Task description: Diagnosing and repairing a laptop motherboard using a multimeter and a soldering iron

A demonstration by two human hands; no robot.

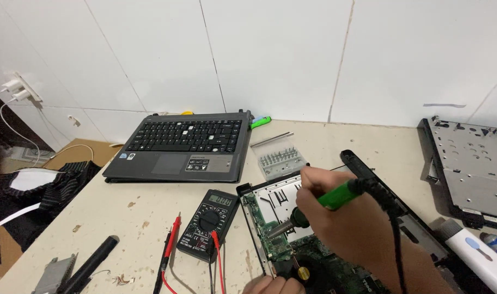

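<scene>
R hand (pixel 335 209) grips green soldering iron (pixel 335 197) over circuit board (pixel 275 239); L hand (pixel 273 285) mostly cropped, grip unclear; white label, laptop palmrest (pixel 196 164).

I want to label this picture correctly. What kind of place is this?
Probably a small electronics repair bench. The right hand holds a soldering iron over an opened laptop's circuit board, a multimeter lies beside it, and a laptop keyboard part sits behind.

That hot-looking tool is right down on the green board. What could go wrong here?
The soldering iron in the right hand has its tip on the circuit board; lingering could scorch nearby parts. The left hand rests close to the tip and might get burned. The iron's black cord trails over the wrist, so a snag could jerk the tip.
</scene>
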